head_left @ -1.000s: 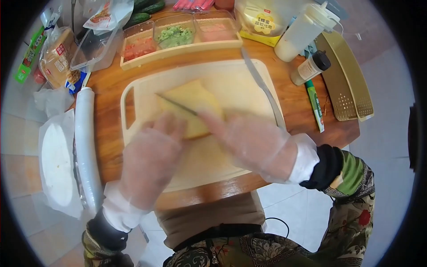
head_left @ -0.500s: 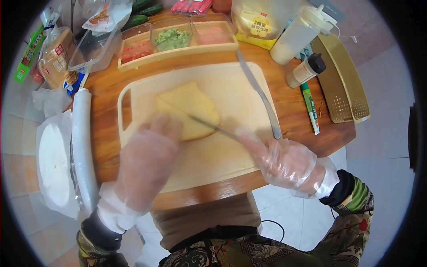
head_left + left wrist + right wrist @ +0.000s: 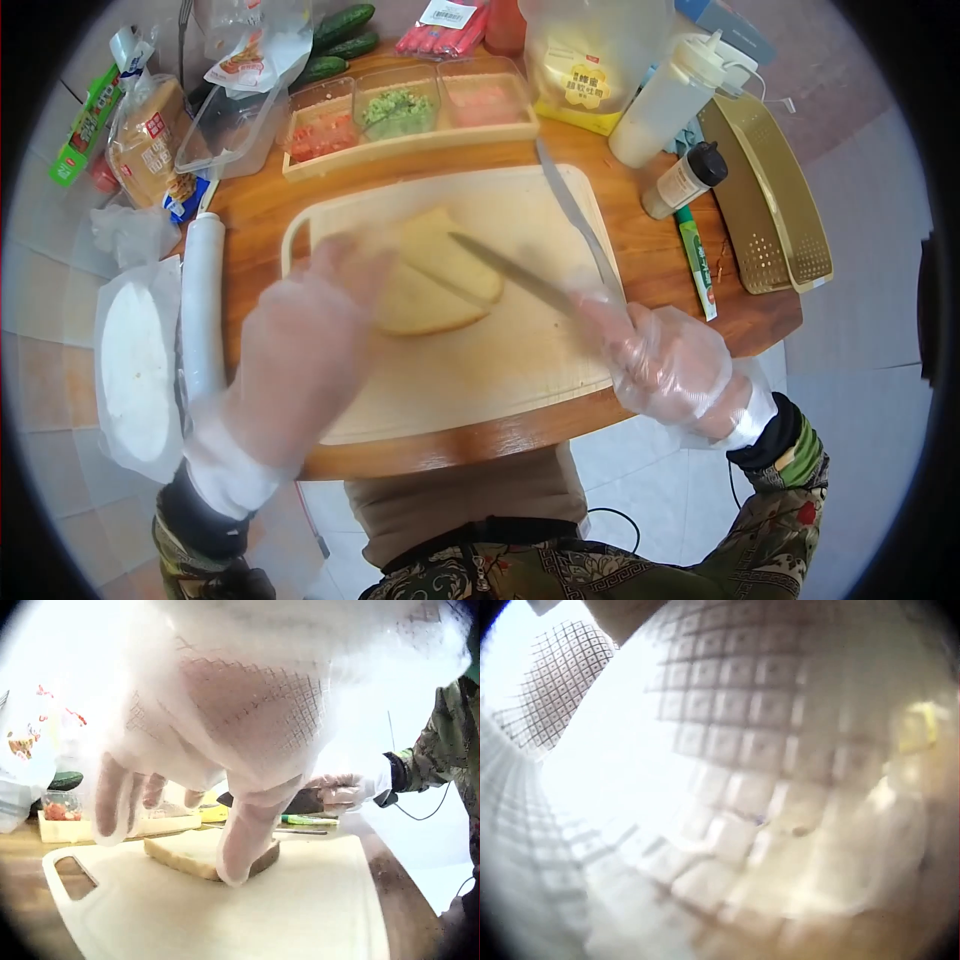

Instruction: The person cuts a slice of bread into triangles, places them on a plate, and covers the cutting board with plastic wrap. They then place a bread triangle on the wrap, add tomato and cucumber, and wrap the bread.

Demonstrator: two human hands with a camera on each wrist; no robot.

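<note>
Moved leftward since the earlier frame: gloved left hand point(image 3: 298, 345), thumb and fingers wide apart beside sandwich-bread slice point(image 3: 430, 306); touching or not, cannot tell. Under the slice, diagonally cut, cutting board point(image 3: 480, 390). Farther right, now off the cut, kitchen knife point(image 3: 522, 276), held in gloved right hand point(image 3: 672, 362).

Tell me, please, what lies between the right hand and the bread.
In the head view, the knife held by the right hand spans the stretch, its tip overlapping the bread; bare cutting board shows below.
</note>
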